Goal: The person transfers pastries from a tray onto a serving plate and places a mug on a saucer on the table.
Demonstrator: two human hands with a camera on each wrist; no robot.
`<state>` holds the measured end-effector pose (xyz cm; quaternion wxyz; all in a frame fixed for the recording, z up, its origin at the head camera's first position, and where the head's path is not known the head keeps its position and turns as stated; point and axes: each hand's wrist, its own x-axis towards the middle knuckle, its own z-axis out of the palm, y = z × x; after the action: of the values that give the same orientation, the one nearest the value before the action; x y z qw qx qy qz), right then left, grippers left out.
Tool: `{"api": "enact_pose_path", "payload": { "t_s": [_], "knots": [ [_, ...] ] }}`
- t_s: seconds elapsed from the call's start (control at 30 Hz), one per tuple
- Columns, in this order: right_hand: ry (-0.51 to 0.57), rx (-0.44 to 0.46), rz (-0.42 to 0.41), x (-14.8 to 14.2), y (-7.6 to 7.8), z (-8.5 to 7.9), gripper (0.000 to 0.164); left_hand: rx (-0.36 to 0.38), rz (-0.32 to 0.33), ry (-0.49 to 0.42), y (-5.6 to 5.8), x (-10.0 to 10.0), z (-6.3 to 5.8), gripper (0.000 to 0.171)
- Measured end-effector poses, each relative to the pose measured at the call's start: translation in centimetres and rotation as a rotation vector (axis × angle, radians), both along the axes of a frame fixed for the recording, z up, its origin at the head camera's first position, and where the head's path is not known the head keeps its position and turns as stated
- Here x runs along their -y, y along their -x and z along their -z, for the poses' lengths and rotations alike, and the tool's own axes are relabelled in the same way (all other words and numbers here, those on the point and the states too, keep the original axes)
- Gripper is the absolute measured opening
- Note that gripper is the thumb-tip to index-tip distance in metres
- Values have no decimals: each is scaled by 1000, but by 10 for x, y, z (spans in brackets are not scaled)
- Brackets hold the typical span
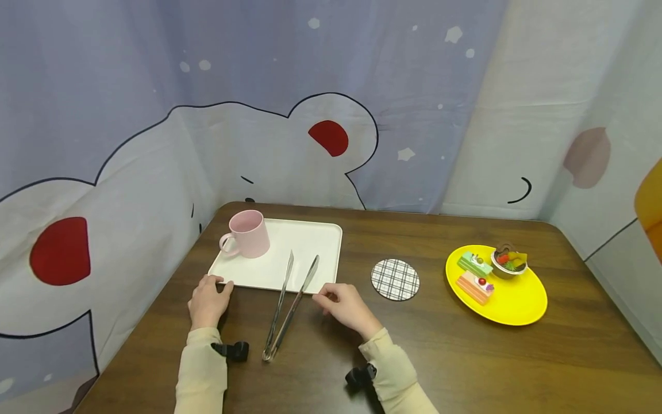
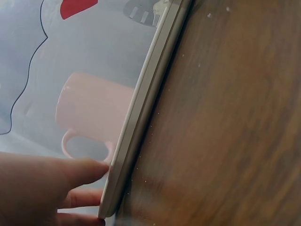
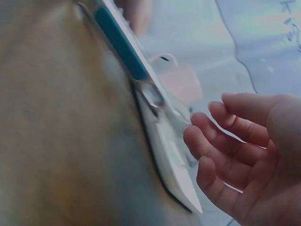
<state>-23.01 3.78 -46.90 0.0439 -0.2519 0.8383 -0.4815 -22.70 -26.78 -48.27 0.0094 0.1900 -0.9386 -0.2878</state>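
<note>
A white rectangular tray [image 1: 310, 241] lies on the table with a pink mug [image 1: 250, 234] on its left part, handle to the left. My left hand [image 1: 208, 302] is at the tray's near left corner; in the left wrist view its thumb [image 2: 89, 172] touches the rim and its fingers reach the corner. Close to the near right corner is my right hand [image 1: 343, 307], its fingers loosely bent with nothing between them in the right wrist view. Metal tongs [image 1: 283, 328] lie between the hands, arms spread and tips over the tray.
Right of the tray lies a round plaid coaster [image 1: 395, 279]. Farther right, a yellow oval plate [image 1: 522, 305] bears a green cake slice [image 1: 474, 264], an orange cake slice [image 1: 473, 287] and a small fruit-topped cup [image 1: 507, 267]. A printed curtain [image 1: 403, 103] borders the table's back.
</note>
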Motion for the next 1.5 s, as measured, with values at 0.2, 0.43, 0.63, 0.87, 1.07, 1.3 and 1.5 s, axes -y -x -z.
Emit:
{"api": "enact_pose_path", "payload": {
  "t_s": [0.2,0.43,0.63,0.87,1.07,1.3,1.5],
  "knots": [
    [107,82,-26,-17,5,-14,29,-56,-28,-61,0,0,1,48],
    [104,42,-104,-36,-5,-44,25,-97,-30,-142,8,-7,1,58],
    [67,-42,-110,-49,-20,-75,19,-120,-39,-134,15,-7,-9,61],
    [-25,-151,-71,-63,-18,-77,15,-143,-14,-162,29,-5,-25,63],
    [-62,-124,16,-80,-9,-69,14,-210,20,-188,48,-4,-38,69],
    [-137,-68,182,-115,2,-57,15,-166,73,-155,71,-7,-38,77],
    [-158,38,318,-151,5,-53,24,-207,73,-140,75,-9,-37,70]
  ]
}}
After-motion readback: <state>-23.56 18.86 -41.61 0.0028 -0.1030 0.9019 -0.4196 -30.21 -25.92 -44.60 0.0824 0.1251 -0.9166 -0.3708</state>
